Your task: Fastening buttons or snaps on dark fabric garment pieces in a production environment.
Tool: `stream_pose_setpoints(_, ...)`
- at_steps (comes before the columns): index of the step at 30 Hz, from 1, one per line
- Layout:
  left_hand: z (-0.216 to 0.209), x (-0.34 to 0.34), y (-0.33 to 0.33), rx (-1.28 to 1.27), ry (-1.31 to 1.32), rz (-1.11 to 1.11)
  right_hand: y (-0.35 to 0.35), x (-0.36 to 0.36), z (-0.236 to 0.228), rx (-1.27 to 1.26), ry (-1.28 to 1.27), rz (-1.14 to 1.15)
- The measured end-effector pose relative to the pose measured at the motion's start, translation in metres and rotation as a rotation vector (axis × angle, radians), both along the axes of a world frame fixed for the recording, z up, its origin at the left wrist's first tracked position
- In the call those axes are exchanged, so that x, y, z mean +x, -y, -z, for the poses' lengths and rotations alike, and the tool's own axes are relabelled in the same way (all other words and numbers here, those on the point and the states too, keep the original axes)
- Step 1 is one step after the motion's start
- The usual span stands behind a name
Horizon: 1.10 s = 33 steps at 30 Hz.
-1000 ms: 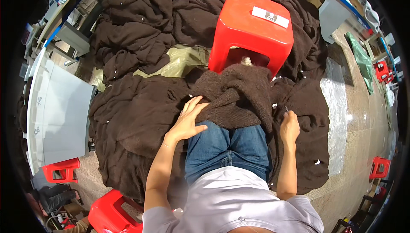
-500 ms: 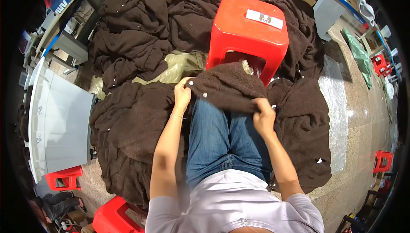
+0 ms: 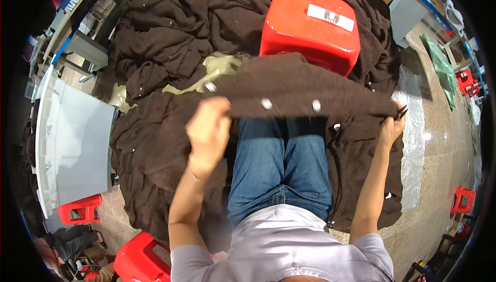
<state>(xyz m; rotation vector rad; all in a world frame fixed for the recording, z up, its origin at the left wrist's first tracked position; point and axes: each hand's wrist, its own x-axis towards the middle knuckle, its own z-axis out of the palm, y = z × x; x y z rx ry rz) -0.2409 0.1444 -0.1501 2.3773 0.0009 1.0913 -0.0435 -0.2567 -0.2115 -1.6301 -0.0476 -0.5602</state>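
Note:
A brown knitted garment point(image 3: 294, 88) is stretched between my two hands, above my knees and in front of the red stool. Along its near edge are blurred white button-like spots point(image 3: 266, 104). My left hand point(image 3: 208, 129) is closed at the garment's left end. At the far right end, my right hand point(image 3: 392, 128) grips the garment's other corner. A small dark pointed tool point(image 3: 402, 111), perhaps thread snips, sticks out by the right fingers; most of it is hidden.
A red plastic stool point(image 3: 310, 26) stands straight ahead. Brown knitwear piles point(image 3: 160, 49) surround it, with more heaps point(image 3: 155, 163) beside both legs. A white plastic bin point(image 3: 77, 137) is on the left. Clear plastic sheeting point(image 3: 413, 153) lies at right. Another red stool point(image 3: 142, 259) is behind, lower left.
My hands have moved apart, the right one far to the right, pulling the garment wide. The dark tool now shows at my right hand. The view has shifted slightly.

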Motion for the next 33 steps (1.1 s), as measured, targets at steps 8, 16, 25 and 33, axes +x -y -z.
stream_pose_setpoints(8, 0.107, -0.077, 0.049, -0.332, -0.253, 0.023, 0.049, -0.089, 0.121, -0.525, -0.614, -0.003)
stream_pose_setpoints(16, 0.138, -0.007, 0.001, -0.945, -0.129, -0.122, -0.04, -0.128, 0.077, -0.33, -0.417, -0.181)
stream_pose_setpoints(25, 0.109, 0.018, 0.018, -1.032, -0.547, 0.223, -0.096, -0.168, 0.039, -0.309, -0.425, -0.382)
stream_pose_setpoints(33, 0.116, 0.011, 0.028, -0.98, -0.483, 0.279, -0.115, -0.185, 0.033, -0.368, -0.39, -0.448)
